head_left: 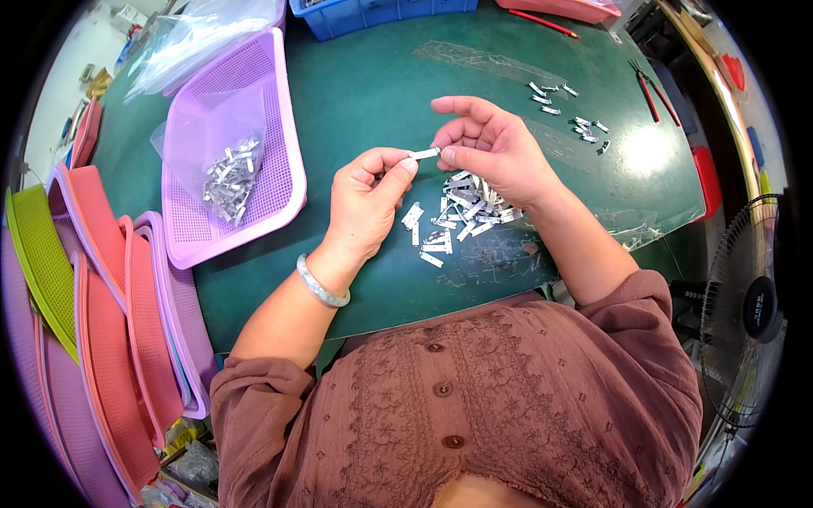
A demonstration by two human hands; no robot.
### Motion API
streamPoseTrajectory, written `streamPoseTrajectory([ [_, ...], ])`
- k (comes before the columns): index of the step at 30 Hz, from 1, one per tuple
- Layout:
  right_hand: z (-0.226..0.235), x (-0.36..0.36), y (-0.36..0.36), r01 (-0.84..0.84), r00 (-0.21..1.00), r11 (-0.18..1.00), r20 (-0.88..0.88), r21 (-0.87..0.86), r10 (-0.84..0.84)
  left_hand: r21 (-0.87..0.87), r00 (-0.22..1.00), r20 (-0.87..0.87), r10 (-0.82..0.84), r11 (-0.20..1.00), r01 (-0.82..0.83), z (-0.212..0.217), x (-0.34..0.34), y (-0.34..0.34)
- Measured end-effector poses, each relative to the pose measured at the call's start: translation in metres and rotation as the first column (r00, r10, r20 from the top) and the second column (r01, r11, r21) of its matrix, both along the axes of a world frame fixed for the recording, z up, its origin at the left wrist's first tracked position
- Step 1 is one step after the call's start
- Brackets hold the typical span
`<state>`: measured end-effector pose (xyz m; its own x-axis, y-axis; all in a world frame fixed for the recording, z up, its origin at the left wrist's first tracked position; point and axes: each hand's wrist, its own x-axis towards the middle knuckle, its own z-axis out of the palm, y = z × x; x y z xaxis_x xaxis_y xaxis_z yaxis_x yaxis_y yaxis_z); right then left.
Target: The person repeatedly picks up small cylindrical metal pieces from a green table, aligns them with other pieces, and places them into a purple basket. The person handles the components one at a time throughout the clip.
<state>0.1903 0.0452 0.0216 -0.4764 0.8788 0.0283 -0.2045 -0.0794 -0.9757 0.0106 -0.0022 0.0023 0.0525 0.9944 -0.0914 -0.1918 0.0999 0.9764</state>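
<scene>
A small silvery metal clip [425, 154] is held level between my two hands over the green table. My left hand [366, 190] pinches its left end between thumb and forefinger. At its right end, the thumb and a finger of my right hand [495, 152] close on it, while the other fingers curl loosely above. Beneath my right hand lies a heap of similar metal clips [461, 212], partly hidden by the hand and wrist. To the left, a purple mesh basket [284, 182] holds a clear plastic bag with many more clips [230, 182].
Small groups of clips [584, 129] lie at the right, near red-handled pliers [650, 97]. A red pencil [544, 23] and a blue crate [385, 12] are at the far edge. Stacked pink, green and purple baskets [106, 322] stand left; a fan [745, 309] stands right.
</scene>
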Motion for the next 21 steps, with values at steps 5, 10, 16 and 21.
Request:
streamPoseTrajectory([
  [5, 0.000, -0.001, 0.000, -0.003, 1.000, 1.000, 0.001, 0.008, 0.003, 0.061, 0.999, -0.046, 0.008, 0.998, -0.005, -0.004, -0.001, 0.000],
  [10, 0.000, -0.001, 0.000, -0.003, 1.000, 1.000, 0.006, 0.011, 0.003, 0.180, 0.991, -0.117, 0.060, 0.983, -0.038, -0.008, 0.000, 0.001],
  [16, 0.000, -0.001, -0.001, -0.008, 1.000, 1.000, 0.019, 0.001, 0.008, 0.304, 0.974, -0.192, 0.116, 0.951, -0.054, -0.011, 0.000, 0.002],
  [21, 0.002, -0.001, -0.002, -0.021, 1.000, 0.999, 0.015, 0.029, 0.021, 0.399, 0.959, -0.230, 0.166, 0.915, -0.063, -0.012, -0.001, 0.003],
])
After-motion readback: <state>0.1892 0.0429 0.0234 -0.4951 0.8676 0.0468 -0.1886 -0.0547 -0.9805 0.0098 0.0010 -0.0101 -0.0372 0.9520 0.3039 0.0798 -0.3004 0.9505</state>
